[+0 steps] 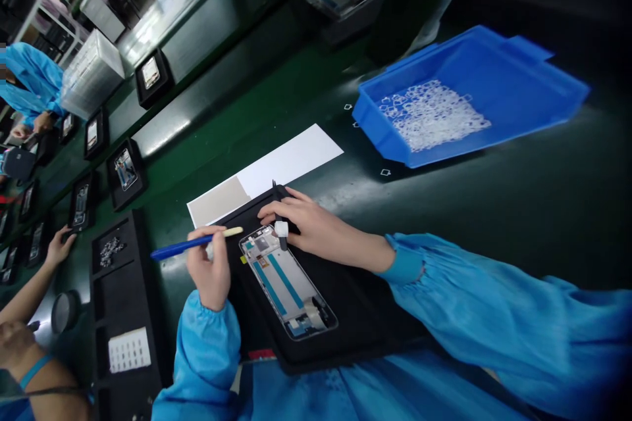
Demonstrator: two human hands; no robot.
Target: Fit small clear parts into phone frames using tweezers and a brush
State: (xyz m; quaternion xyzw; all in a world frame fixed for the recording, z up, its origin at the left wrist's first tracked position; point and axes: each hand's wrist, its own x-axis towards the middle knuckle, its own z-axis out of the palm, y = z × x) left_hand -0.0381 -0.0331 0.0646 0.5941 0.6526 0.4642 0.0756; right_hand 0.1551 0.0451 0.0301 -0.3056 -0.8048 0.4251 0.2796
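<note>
My left hand is closed around a blue stick tool with a pale tip, held just left of a phone frame's top end. The phone frame lies on a black tray, its inside facing up with two blue strips along it. Over its upper right corner, my right hand grips black tweezers with a white wrap on them. The tweezers' points face away from the frame. Whether the right fingertips touch the frame I cannot tell.
Right of centre stands a blue bin of small white ring-like pieces; a few lie beside it. A white card lies behind the tray. To the left are a compartment tray, other phone trays and a co-worker's arm.
</note>
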